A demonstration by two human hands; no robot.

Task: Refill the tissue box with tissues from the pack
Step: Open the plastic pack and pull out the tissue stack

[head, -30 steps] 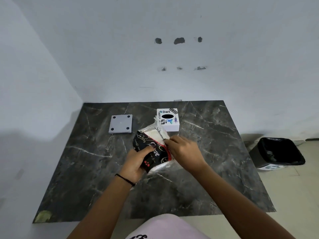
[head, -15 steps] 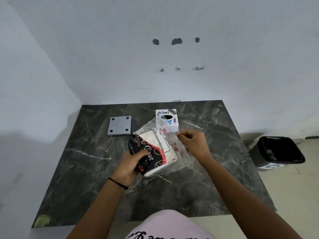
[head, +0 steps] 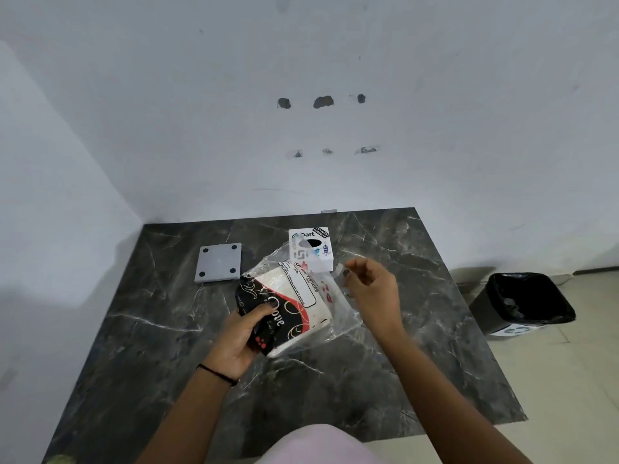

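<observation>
My left hand [head: 241, 336] grips the lower left end of the tissue pack [head: 291, 306], a black, red and white printed plastic wrapper with white tissues inside, held tilted above the table. My right hand [head: 371, 289] is to the right of the pack, thumb and fingers pinched on the clear loose flap of its wrapper, which stands open and lifted at the top right. Just behind the pack, the white tissue box [head: 321, 259] with stickers and a dark oval slot on top sits on the table, partly hidden by the flap.
The dark marble table [head: 167, 329] is set into a corner of white walls. A grey square plate [head: 218, 262] with four dark dots lies left of the box. A black lined bin [head: 522, 303] stands on the floor to the right.
My right hand has pulled away from the pack to the right, drawing the clear wrapper flap open. The pack has turned so its printed face shows.
</observation>
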